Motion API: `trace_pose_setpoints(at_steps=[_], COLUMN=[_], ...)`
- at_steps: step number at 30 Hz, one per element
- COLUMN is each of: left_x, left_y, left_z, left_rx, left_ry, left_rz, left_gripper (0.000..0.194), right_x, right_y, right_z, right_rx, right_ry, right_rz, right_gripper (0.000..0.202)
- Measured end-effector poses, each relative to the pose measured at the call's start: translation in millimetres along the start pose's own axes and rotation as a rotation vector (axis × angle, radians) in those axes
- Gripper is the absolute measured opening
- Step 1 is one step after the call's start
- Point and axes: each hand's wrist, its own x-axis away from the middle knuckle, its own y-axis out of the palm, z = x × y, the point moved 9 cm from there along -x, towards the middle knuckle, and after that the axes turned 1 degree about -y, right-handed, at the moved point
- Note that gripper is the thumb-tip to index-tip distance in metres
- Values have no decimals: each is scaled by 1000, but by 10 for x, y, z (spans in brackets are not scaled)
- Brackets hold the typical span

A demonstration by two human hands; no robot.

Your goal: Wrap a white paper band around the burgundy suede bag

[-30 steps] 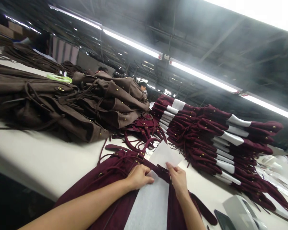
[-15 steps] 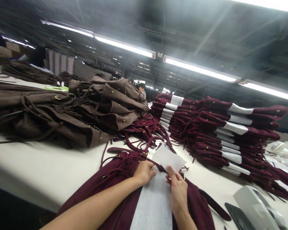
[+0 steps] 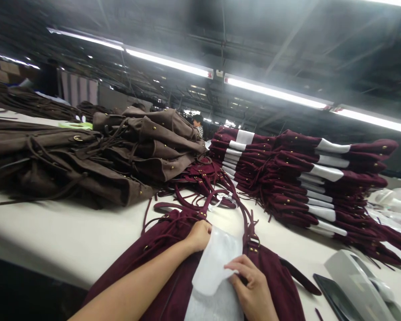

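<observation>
A maroon bag (image 3: 157, 281) lies on the white table (image 3: 120, 232) in front of me, its handles stretched away from me. Down its middle runs a grey-white strip (image 3: 214, 307). Over the bag's top edge a white sheet (image 3: 217, 258) is folded, its loose end overlapping the strip. My left hand (image 3: 199, 235) is closed at the bag's top edge, pinching the sheet's upper left corner. With thumb and fingers, my right hand (image 3: 249, 278) grips the lower right edge of the sheet.
Brown bags (image 3: 120, 156) are heaped at the left, with a green item (image 3: 75, 125) behind. Maroon bags with white bands (image 3: 327, 187) stand stacked at the right. A dark flat object (image 3: 332, 294) and a grey device (image 3: 354, 285) lie at the lower right. A person (image 3: 198, 127) is far back.
My right hand has moved down toward me, bringing the sheet's loose end from beyond the bag's top edge over onto the strip. My left hand has shifted slightly left.
</observation>
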Motion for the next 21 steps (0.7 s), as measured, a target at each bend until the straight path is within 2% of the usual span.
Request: trace_pose_setpoints(at_steps=[4, 7, 13, 21], left_x=[56, 76, 72, 74], left_y=[24, 49, 28, -28], left_z=[44, 34, -40, 52], left_rx=[102, 144, 89, -25], left_ry=[-34, -60, -66, -31], left_rz=[-95, -145, -71, -69], left_gripper=[36, 41, 32, 22], right_x=[54, 57, 145, 311], right_y=[7, 10, -65, 7], right_z=[21, -21, -128, -135], right_rx=[8, 43, 24, 131], right_ry=[-3, 14, 10, -57], right_rz=[19, 1, 12, 7], right_gripper=[25, 20, 14, 16])
